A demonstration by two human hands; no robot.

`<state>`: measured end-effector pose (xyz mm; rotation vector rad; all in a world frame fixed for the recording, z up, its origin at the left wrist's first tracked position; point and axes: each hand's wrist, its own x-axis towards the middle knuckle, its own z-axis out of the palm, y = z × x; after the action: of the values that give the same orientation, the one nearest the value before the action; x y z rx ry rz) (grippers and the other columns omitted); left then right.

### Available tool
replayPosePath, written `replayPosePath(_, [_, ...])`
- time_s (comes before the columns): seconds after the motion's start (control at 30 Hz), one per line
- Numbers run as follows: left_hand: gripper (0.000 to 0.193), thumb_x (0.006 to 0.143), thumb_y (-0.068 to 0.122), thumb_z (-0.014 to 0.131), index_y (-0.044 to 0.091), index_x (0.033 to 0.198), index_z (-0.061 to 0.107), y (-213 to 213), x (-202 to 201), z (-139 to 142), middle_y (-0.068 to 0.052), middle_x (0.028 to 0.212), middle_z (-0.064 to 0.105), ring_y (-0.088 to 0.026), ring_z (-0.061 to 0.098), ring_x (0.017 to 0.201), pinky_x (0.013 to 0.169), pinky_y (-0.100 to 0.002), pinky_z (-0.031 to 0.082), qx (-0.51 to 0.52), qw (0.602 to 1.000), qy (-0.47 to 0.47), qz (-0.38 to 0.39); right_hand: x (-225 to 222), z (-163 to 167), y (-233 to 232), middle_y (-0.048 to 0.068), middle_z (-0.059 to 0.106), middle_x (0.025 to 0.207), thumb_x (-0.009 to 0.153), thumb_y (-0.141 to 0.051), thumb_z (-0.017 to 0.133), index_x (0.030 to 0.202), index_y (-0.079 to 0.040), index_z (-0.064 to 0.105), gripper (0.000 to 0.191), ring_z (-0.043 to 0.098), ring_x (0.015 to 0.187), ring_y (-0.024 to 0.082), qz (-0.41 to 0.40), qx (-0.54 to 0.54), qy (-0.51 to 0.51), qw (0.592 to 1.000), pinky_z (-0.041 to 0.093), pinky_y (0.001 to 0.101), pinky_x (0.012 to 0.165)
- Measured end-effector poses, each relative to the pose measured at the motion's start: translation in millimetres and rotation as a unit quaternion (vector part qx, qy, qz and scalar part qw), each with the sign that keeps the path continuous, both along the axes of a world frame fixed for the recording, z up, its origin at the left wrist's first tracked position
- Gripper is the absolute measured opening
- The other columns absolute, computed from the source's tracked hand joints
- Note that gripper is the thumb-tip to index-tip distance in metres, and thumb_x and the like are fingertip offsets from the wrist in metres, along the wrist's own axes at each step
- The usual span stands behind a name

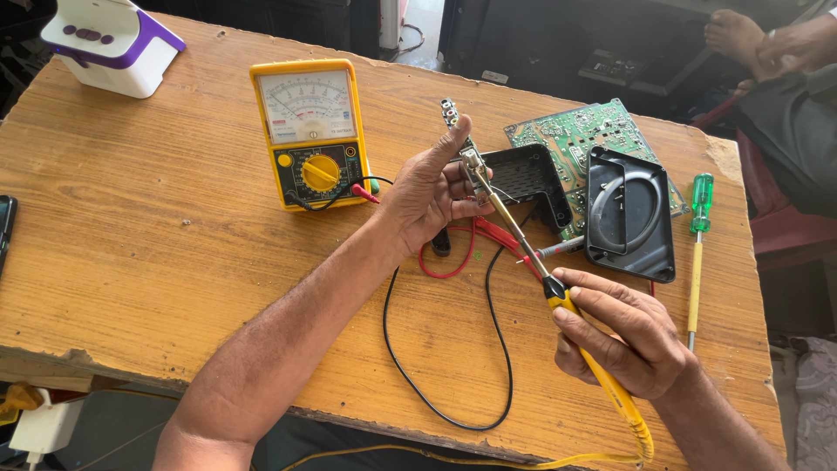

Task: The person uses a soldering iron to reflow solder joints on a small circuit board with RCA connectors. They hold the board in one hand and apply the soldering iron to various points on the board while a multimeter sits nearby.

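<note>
Two hands busy: left hand point(425, 194) fingers pinch small connector part point(460, 139) above counter point(174, 262); right hand point(621, 331) fingers wrapped around soldering iron point(558, 301), tip on it. Keep tip steady, hold part firm, brief contact.

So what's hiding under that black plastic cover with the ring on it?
A green circuit board pokes out from under the black cover and the other black piece beside it. How far the board reaches beneath them is covered.

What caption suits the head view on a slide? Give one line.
Left hand holds a small connector board while right hand applies a yellow soldering iron, beside a yellow multimeter.
</note>
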<state>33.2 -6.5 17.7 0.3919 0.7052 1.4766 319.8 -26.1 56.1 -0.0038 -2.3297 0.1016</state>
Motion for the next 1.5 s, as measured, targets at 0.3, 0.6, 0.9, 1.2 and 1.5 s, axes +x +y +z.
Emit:
replayPosePath(0.3, [0.051,0.085,0.043,0.079,0.004,0.102,0.052,1,1,-1,-0.013,0.085,0.065,-0.019,0.074,0.073,0.059,-0.038,0.07,-0.006,1.0,0.004,0.006,3,-4,1,0.012,0.06,0.111,0.085,-0.009,0.081,0.112,-0.002,0.069,0.029,0.071,0.11,0.038,0.003,-0.003,-0.013,1.0,0.062,0.0404,0.091])
replayPosePath(0.6, [0.05,0.085,0.044,0.079,0.005,0.101,0.052,1,0,1,-0.014,0.083,0.066,-0.019,0.073,0.069,0.059,-0.037,0.07,-0.001,1.0,0.006,0.003,4,-4,1,0.013,0.059,0.112,0.083,-0.003,0.082,0.112,0.0,0.069,0.032,0.071,0.111,0.036,-0.01,-0.004,-0.006,1.0,0.062,0.0414,0.092])
replayPosePath(0.9, [0.051,0.085,0.046,0.079,0.004,0.101,0.054,0,0,1,-0.013,0.082,0.067,-0.018,0.074,0.069,0.06,-0.038,0.07,0.004,1.0,0.019,-0.003,4,-2,2,0.012,0.059,0.111,0.081,0.0,0.079,0.111,-0.001,0.069,0.032,0.071,0.11,0.039,-0.016,-0.006,-0.002,1.0,0.067,0.0425,0.093])
replayPosePath(1.2, [0.057,0.084,0.043,0.08,0.003,0.109,0.048,1,-1,4,-0.015,0.086,0.068,-0.019,0.074,0.07,0.064,-0.041,0.071,-0.005,1.0,-0.023,0.011,10,-3,-1,0.02,0.057,0.116,0.09,-0.003,0.076,0.119,-0.002,0.066,0.03,0.067,0.115,0.047,-0.013,-0.12,0.066,0.991,0.065,0.029,0.081])
replayPosePath(1.5, [0.083,0.087,0.021,0.078,0.02,0.149,0.021,-7,4,14,-0.015,0.095,0.069,-0.025,0.076,0.079,0.079,-0.04,0.069,0.103,0.992,-0.02,0.072,-14,14,9,0.015,0.073,0.11,0.105,-0.003,0.049,0.133,-0.006,0.052,0.028,0.074,0.108,0.03,-0.113,-0.092,0.09,0.985,0.062,0.0423,0.092])
